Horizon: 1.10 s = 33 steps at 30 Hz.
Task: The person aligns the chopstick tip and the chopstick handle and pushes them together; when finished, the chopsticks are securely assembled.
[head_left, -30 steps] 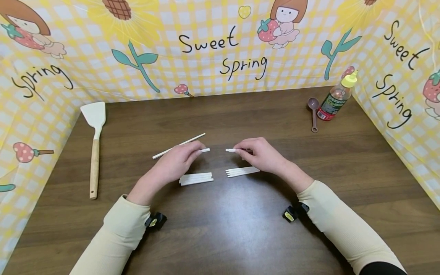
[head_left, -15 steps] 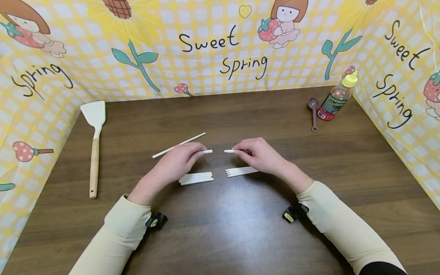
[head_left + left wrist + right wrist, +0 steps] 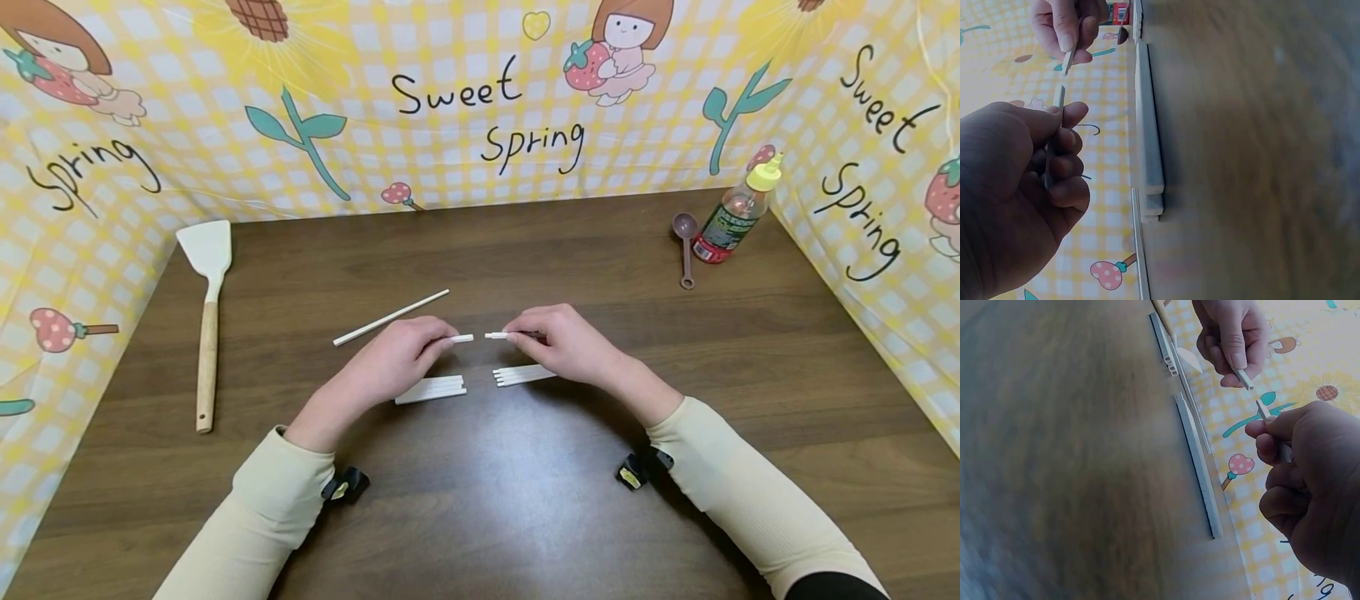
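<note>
Between thumb and fingers, my left hand (image 3: 396,357) pinches a white stick piece (image 3: 464,338); its end looks hollow in the right wrist view. My right hand (image 3: 576,343) pinches another white stick piece (image 3: 494,335) with a narrower tip. The two ends face each other across a small gap, above the table. Below the left hand lies a row of white stick pieces (image 3: 431,389), partly hidden by it. A second row of pieces with narrow tips (image 3: 525,375) lies beneath the right hand, which covers its right end.
Behind the left hand, a long white stick (image 3: 390,317) lies slanted on the wooden table (image 3: 480,517). A white spatula (image 3: 207,325) is at the left. Back right are a brown measuring spoon (image 3: 686,250) and a yellow-capped bottle (image 3: 731,217). Patterned cloth (image 3: 450,150) walls the table.
My left hand has moved right and slightly nearer with its stick piece, and my right hand slightly left. The gap between the two ends has narrowed.
</note>
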Available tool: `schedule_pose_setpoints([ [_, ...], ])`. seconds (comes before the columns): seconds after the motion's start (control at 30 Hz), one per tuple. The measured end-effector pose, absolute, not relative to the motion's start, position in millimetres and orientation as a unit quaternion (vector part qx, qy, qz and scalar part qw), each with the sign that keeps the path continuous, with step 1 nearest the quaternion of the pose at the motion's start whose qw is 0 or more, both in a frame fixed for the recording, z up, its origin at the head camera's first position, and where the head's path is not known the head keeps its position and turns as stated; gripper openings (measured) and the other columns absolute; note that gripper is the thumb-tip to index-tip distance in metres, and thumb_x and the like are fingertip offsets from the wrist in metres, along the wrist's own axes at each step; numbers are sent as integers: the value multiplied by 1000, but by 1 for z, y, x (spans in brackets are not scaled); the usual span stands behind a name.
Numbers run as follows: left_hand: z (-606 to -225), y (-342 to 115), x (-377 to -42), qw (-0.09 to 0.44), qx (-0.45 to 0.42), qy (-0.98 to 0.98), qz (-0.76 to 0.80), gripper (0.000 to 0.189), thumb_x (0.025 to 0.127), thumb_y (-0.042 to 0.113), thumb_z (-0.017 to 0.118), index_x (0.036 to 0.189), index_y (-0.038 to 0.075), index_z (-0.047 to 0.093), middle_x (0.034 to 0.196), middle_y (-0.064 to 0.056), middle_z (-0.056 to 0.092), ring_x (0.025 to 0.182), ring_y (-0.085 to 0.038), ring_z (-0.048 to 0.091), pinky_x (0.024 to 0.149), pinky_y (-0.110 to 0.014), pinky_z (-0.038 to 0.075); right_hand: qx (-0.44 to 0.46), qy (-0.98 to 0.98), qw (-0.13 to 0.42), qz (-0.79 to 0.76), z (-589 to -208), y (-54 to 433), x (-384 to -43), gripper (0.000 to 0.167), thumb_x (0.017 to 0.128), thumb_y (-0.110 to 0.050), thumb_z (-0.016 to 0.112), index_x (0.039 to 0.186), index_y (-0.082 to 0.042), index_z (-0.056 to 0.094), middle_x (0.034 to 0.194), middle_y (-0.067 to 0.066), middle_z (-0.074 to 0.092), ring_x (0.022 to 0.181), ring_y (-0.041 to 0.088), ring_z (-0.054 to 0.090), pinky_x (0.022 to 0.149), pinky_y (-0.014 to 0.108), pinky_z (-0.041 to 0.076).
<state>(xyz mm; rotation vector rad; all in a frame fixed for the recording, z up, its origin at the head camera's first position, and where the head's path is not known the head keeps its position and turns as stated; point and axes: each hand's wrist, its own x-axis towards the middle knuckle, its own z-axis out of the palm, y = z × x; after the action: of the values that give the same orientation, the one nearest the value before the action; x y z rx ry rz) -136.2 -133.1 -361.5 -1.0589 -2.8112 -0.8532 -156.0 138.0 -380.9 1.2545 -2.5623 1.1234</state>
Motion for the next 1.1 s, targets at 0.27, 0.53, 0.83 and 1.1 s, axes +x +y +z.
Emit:
schedule_pose_setpoints([
  [0.27,-361,-130,-134,-1,-344,-898,-275,11,99,8,65,104,2,72,96,-6,71,87,-19,65,83,-41,52,419,-832,39,361,-380,136,-154,12,97,-9,67,102,-3,77,89,3,71,72,10,57,68,29,49],
  [0.53,-363,-129,-133,-5,-344,-900,-267,11,99,9,65,105,2,73,95,-4,70,88,-19,66,84,-40,52,428,-831,40,354,-380,134,-152,11,97,-9,68,100,-4,77,88,0,70,72,9,56,69,29,49],
  [0.83,-362,-127,-132,-3,-355,-896,-267,13,101,11,62,103,3,72,92,-3,69,83,-17,63,80,-39,52,432,-829,41,353,-379,132,-150,10,97,-7,68,100,-3,77,89,2,71,74,9,58,71,30,50],
  [1.1,-362,-127,-131,-11,-355,-897,-265,13,101,11,62,104,4,73,93,-1,69,85,-16,64,81,-38,52,438,-825,39,355,-379,132,-149,11,97,-7,67,99,-3,77,88,2,70,74,9,58,70,29,50],
])
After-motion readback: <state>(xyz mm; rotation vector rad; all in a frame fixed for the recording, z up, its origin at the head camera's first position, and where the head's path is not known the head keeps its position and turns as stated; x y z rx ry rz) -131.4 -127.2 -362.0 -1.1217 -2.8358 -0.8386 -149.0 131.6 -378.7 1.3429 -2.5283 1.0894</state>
